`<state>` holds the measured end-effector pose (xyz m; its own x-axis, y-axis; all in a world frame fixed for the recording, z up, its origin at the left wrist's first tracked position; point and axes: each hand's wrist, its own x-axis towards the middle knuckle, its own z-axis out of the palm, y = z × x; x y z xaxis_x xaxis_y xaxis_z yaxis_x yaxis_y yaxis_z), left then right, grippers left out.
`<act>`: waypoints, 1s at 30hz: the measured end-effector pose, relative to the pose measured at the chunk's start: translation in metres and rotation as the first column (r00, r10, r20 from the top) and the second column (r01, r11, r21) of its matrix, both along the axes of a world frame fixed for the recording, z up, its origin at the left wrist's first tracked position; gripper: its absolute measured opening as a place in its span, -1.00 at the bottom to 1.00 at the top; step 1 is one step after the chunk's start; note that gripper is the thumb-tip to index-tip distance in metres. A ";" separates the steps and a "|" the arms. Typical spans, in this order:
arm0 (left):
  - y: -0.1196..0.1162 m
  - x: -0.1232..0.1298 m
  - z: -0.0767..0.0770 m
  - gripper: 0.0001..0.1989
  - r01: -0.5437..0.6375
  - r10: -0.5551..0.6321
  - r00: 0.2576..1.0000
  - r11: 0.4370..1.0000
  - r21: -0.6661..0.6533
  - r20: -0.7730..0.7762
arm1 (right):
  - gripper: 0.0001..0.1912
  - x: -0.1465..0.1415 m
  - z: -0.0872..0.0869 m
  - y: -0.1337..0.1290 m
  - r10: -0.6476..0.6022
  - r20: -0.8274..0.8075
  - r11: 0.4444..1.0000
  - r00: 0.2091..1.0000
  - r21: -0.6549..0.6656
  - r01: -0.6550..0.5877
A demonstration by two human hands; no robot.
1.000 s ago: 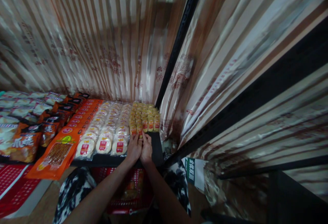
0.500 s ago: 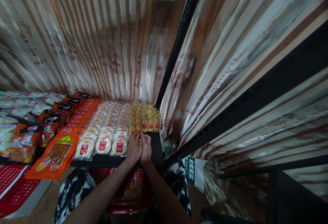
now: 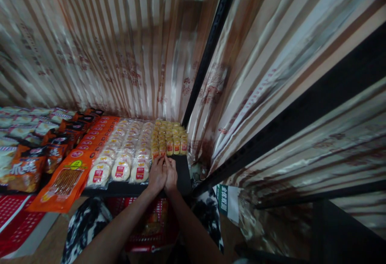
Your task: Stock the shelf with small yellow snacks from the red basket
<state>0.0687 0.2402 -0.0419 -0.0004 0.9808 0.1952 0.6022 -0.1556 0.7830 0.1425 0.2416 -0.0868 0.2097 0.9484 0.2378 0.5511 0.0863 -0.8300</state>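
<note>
My left hand (image 3: pixel 157 174) and my right hand (image 3: pixel 171 172) are side by side over the front of the black shelf (image 3: pixel 183 175). Their thumbs and fingertips meet, closed, at the front of a block of small yellow-wrapped snack packets (image 3: pixel 169 146). Whatever the fingers hold is hidden by the hands. Just left of my left hand, round white crackers in clear wrappers with red labels (image 3: pixel 140 172) stand in three rows running back along the shelf.
Farther left lie orange packs of brown sticks (image 3: pixel 64 181), orange-and-black snack bags (image 3: pixel 27 171) and white bags (image 3: pixel 22 130). A red basket (image 3: pixel 141 244) stands below, between my knees. A black post (image 3: pixel 208 50) rises at the shelf's back right corner, before striped curtains (image 3: pixel 135 42).
The view has shifted very slightly. Both hands stay together at the front of the yellow packets, with hardly any movement of the fingers.
</note>
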 end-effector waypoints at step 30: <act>-0.093 -0.036 -0.016 -0.67 0.141 -0.136 0.986 0.989 0.046 -0.091 | -0.59 -0.018 0.006 -0.089 0.143 0.064 0.985 0.988 0.092 -0.149</act>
